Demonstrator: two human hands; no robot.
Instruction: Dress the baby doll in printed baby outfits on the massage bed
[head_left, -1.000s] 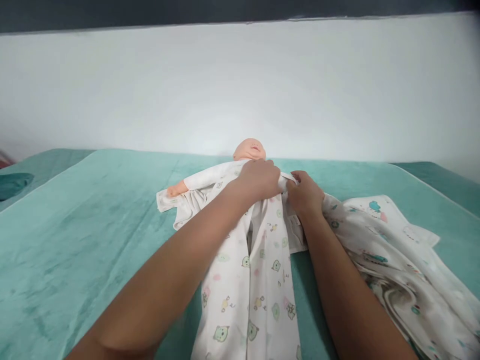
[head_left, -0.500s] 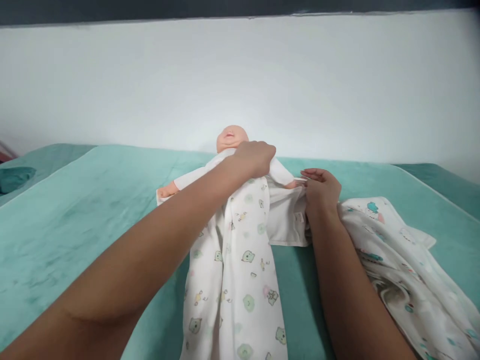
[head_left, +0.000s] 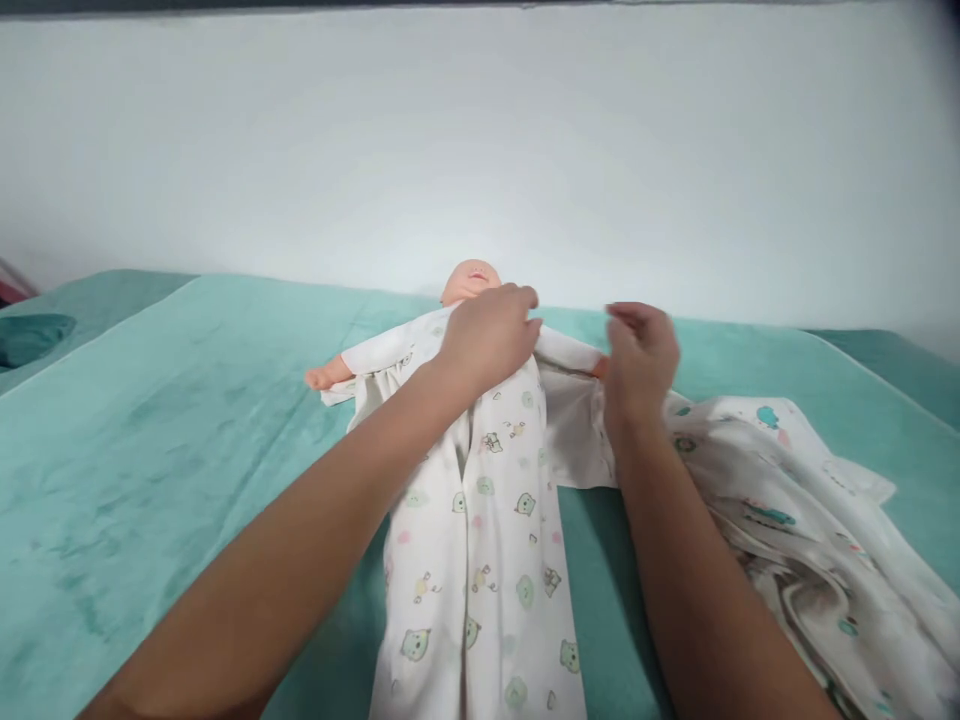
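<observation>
A baby doll (head_left: 472, 283) lies on its back with its arms stretched to the sides. Over it is a white baby garment (head_left: 510, 510) printed with green bears, its long lower part running toward me. My left hand (head_left: 495, 335) is over the doll's chest, thumb and forefinger apart, nothing visible between them. Beside the doll's small hand (head_left: 600, 367), at the right sleeve end, my right hand (head_left: 641, 360) is raised with fingers curled and blurred; whether they hold anything is unclear. The doll's other hand (head_left: 326, 375) sticks out of the left sleeve (head_left: 382, 350).
A crumpled white printed cloth (head_left: 817, 530) lies at the right, beside my right forearm. White fabric (head_left: 581, 430) spreads under the doll's right-side arm. Everything rests on a teal bed cover (head_left: 187, 450), with a white wall (head_left: 480, 140) behind.
My right hand has lifted from the white cuff edge it pinched. My left hand has loosened from its fist over the chest. The printed front now covers more of the doll's left-side shoulder.
</observation>
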